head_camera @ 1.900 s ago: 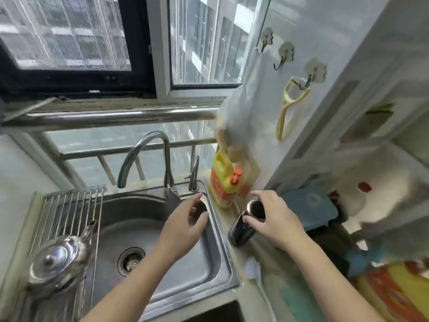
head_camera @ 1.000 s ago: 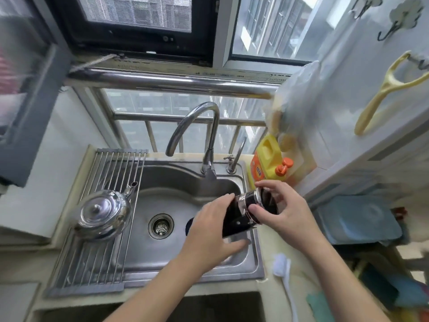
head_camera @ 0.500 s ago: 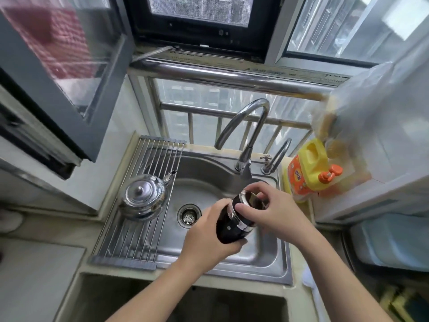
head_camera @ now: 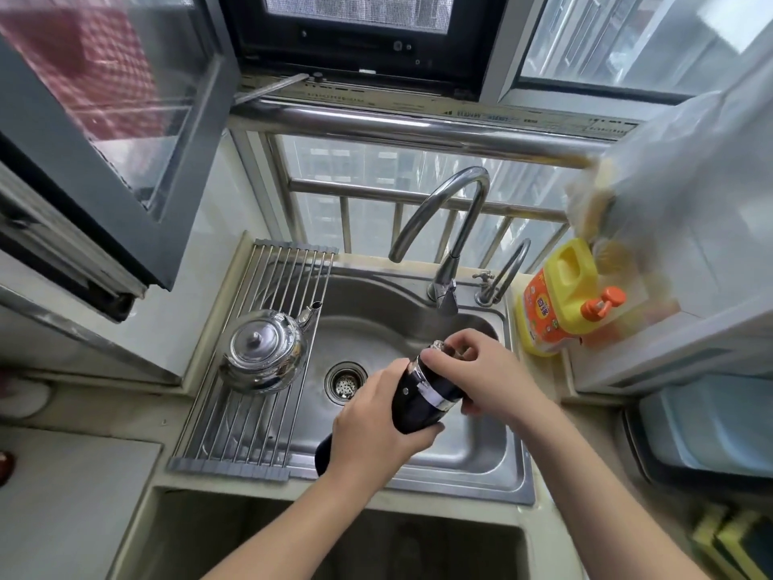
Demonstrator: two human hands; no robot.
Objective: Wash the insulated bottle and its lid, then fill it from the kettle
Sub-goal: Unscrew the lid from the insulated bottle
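Head view: with 2 hands we hold the insulated bottle (head_camera: 412,397) over the sink (head_camera: 464,470). The left hand (head_camera: 370,429) fingers (head_camera: 391,370) are clamped round its body and the right hand (head_camera: 485,372) fingers (head_camera: 437,358) are curled on the lid (head_camera: 444,348). A slipping grip could drop the lid into the basin. The bottle's long axis tilts, with the mouth toward the tap (head_camera: 445,228) (base toward us).
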